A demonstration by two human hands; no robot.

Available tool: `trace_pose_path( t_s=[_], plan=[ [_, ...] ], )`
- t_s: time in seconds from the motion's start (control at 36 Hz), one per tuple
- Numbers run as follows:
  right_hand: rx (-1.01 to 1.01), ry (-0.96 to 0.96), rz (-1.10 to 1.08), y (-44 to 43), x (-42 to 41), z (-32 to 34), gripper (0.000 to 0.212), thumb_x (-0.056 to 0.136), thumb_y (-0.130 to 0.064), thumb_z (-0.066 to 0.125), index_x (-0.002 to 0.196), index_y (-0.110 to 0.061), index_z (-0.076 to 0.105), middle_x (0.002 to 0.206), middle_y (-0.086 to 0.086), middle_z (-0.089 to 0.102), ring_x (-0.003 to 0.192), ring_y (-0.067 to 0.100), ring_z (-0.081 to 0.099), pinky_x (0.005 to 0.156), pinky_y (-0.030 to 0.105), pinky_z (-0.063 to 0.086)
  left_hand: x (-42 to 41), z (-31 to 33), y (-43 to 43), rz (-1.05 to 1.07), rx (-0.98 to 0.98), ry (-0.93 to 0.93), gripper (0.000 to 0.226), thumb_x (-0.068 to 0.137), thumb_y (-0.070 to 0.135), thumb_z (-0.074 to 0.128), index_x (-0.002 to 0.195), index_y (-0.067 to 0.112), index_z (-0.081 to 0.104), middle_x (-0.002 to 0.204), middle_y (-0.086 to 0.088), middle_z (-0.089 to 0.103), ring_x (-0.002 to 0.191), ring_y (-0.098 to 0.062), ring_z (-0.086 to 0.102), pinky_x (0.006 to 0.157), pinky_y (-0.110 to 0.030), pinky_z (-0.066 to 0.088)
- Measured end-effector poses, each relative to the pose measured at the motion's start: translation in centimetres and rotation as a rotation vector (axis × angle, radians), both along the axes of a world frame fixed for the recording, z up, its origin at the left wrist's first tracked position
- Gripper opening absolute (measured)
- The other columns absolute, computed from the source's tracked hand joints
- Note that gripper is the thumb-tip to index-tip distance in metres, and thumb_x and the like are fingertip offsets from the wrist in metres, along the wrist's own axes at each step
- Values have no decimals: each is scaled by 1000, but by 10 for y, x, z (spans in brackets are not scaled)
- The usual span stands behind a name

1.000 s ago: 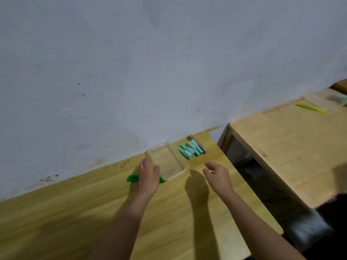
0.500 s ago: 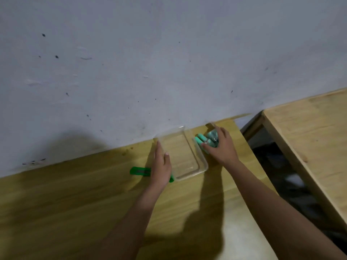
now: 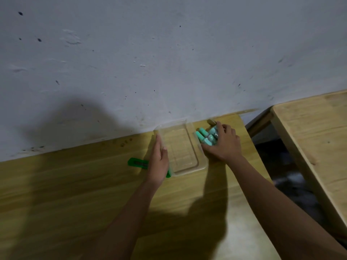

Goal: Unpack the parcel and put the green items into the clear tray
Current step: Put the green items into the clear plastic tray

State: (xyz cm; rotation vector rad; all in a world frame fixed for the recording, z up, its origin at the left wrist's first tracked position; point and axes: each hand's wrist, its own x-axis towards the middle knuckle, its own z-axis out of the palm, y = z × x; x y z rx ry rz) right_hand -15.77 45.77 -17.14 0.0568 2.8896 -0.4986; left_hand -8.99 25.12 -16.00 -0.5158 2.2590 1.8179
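Note:
A clear tray [image 3: 189, 167] sits on the wooden table against the wall, with nothing inside it. My left hand [image 3: 158, 162] lies flat with straight fingers against the tray's left wall. Right of the tray lies a bunch of several pale green cylinders [image 3: 203, 137]. My right hand [image 3: 224, 142] covers the bunch, its fingers curled over the cylinders. Under my left hand lies a bright green flat tool [image 3: 138, 163], partly hidden by the hand. A brown strip [image 3: 211, 121] pokes out beyond my right fingertips.
The wall [image 3: 169, 62] rises right behind the tray. The table's right edge [image 3: 251, 145] lies just past my right hand, with a dark gap beyond it. A second wooden table [image 3: 315, 136] stands to the right.
My right hand reached from the middle of the table to the green cylinders and closed over them. My left hand stayed at the tray's left side. My view shifted closer.

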Motion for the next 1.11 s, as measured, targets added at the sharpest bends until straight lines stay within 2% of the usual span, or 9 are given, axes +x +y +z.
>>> trace_pose_path(
  t_s=[0.17, 0.31, 0.61, 0.67, 0.75, 0.86, 0.97, 1.03, 1.11],
  plan=[
    [-12, 31, -52, -3, 3, 1, 93, 68, -60, 67, 139, -17, 25, 135, 14, 38, 123, 31, 35, 98, 45, 34, 0, 0, -1, -1, 20, -10, 53, 101, 21, 31, 147, 35, 10, 127, 18, 35, 102, 4, 45, 69, -9, 42],
    [-31, 27, -72, -3, 9, 1, 91, 68, -57, 68, 137, -16, 27, 135, 13, 39, 123, 31, 35, 98, 46, 33, 2, 3, -1, -12, 14, -17, 53, 101, 23, 30, 147, 37, 8, 125, 19, 36, 85, 16, 42, 65, -8, 42],
    [-94, 28, -139, 5, 23, 7, 91, 67, -54, 71, 137, -16, 29, 135, 11, 40, 123, 30, 36, 99, 49, 33, 5, -4, -4, -17, 92, 14, 52, 101, 21, 31, 147, 35, 12, 117, 24, 45, 91, 17, 48, 65, -5, 47],
    [-105, 38, -154, 7, 24, 11, 90, 67, -54, 71, 137, -16, 29, 135, 11, 41, 123, 30, 36, 99, 48, 32, 6, -4, -4, -12, 95, 17, 51, 101, 21, 31, 147, 34, 14, 122, 19, 47, 95, 13, 50, 70, -9, 47],
    [-140, 91, -168, 6, 25, 22, 88, 68, -52, 71, 137, -14, 31, 134, 12, 42, 122, 30, 37, 98, 47, 32, 7, -1, -3, 10, 88, 21, 52, 101, 18, 31, 148, 29, 13, 139, 11, 37, 113, 4, 45, 88, -17, 43],
    [-258, 151, -177, -10, 25, 42, 84, 69, -46, 74, 135, -13, 35, 130, 12, 44, 119, 29, 39, 97, 46, 33, 9, 2, 1, 62, 70, 21, 51, 101, 12, 30, 148, 21, 12, 155, 3, 19, 139, -9, 23, 114, -28, 24],
    [-301, 126, -76, -41, 31, 51, 85, 66, -46, 75, 134, -14, 36, 130, 10, 45, 120, 29, 39, 98, 45, 34, 9, -5, 1, 88, 101, 6, 51, 101, 15, 31, 147, 30, 15, 153, 0, 27, 135, -20, 36, 109, -47, 35],
    [-232, 95, 9, -58, 36, 51, 85, 66, -49, 73, 135, -16, 34, 132, 9, 43, 121, 27, 37, 98, 43, 32, 9, -5, 0, 82, 146, -3, 52, 101, 16, 31, 146, 34, 15, 148, 1, 33, 128, -20, 43, 103, -45, 42],
    [-85, 45, 110, -77, 44, 47, 86, 67, -51, 69, 136, -16, 31, 133, 9, 40, 122, 28, 35, 98, 41, 31, 11, -4, -1, 90, 243, -7, 53, 101, 10, 29, 147, 32, 15, 151, 1, 29, 132, -15, 37, 105, -37, 39]
  ],
)
